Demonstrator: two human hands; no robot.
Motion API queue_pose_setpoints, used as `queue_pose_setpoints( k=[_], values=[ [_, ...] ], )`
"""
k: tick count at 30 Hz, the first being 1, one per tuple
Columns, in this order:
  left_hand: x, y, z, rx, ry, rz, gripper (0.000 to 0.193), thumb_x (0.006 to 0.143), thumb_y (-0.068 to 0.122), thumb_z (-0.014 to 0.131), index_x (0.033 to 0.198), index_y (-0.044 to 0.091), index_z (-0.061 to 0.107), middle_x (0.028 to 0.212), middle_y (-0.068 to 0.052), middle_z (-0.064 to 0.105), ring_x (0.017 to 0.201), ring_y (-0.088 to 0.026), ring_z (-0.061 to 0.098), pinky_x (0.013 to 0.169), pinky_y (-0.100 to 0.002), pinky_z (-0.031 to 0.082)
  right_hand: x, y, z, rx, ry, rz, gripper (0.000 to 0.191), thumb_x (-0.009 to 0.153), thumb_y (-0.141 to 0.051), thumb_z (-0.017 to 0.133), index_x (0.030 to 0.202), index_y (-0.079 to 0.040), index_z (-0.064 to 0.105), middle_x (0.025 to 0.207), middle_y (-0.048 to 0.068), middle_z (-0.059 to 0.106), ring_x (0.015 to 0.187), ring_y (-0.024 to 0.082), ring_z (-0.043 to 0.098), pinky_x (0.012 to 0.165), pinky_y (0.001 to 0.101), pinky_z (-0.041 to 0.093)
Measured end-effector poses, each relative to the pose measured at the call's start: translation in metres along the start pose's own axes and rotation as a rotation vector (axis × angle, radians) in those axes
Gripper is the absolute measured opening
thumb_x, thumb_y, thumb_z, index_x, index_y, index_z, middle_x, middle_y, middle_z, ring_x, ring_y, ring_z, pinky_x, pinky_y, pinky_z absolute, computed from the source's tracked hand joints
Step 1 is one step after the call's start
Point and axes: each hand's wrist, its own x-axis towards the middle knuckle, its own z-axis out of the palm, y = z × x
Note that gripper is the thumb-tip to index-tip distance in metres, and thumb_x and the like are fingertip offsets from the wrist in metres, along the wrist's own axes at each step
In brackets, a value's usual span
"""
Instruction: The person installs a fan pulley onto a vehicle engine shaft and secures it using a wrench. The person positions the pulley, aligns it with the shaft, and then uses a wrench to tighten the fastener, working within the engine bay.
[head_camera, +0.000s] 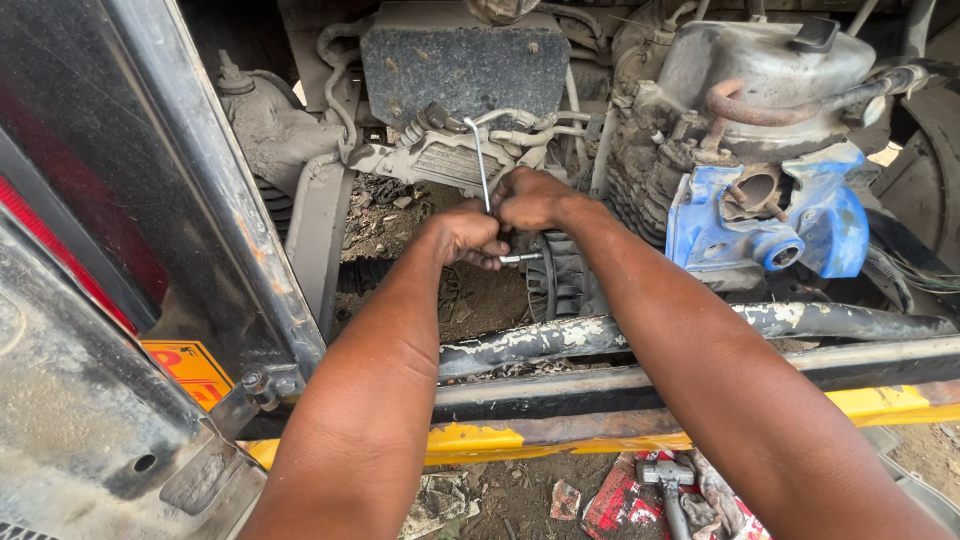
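Nearest us, a hammer (668, 478) lies on the ground below the yellow bar (560, 432). Beyond it, our left hand (466, 236) and right hand (532, 198) both clench a bent metal rod (482, 165) beside the finned wheel (555, 276); farther right sits the blue engine housing (770, 225).

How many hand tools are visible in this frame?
2. A bent silver metal rod wrench gripped by both hands, left hand, right hand, at the engine; a grey-headed hammer on the ground below. Others may be hidden.
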Motion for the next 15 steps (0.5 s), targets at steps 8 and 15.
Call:
queue_pose_setpoints(
  k=[8,15],
  values=[
    [-0.022,0.021,0.014,0.151,0.197,0.083,0.06,0.09,-0.005,0.065,0.144,0.005,0.042,0.093,-0.013,0.069,0.062,-0.014,0.058,0.053,-0.027,0.05,-0.005,-0.002,-0.009,0.348,0.13,-0.006,0.05,0.09,-0.006,0.057,0.139,-0.012,0.055,0.107,0.014,0.068,0.071,0.016,0.059,0.066,0.0355,0.054],
    [-0.012,0.009,0.019,0.135,0.03,0.072,0.042,0.088,-0.003,0.062,0.13,-0.004,0.057,0.093,-0.012,0.071,0.067,-0.016,0.069,0.063,-0.027,0.065,0.008,0.001,-0.004,0.12,0.187,-0.05,0.034,0.09,-0.018,0.068,0.124,-0.011,0.07,0.106,0.012,0.073,0.09,0.02,0.065,0.087,0.04,0.053]
  ],
)
